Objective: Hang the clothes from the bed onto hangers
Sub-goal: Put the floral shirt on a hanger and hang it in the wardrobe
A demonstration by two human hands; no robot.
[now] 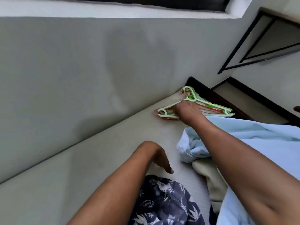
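A stack of plastic hangers, white, green and reddish, lies at the far corner of the bed against the wall. My right hand reaches over the stack with its fingers curled round the top white hanger. My left hand hangs over the sheet with fingers bent downward, holding nothing. A dark blue floral shirt lies just below my left hand. A light blue garment is bunched to the right under my right forearm, with a cream garment beneath it.
A grey wall runs along the bed's far side. A dark wooden bed frame shows behind the hangers. A black metal-framed stand is in the upper right corner.
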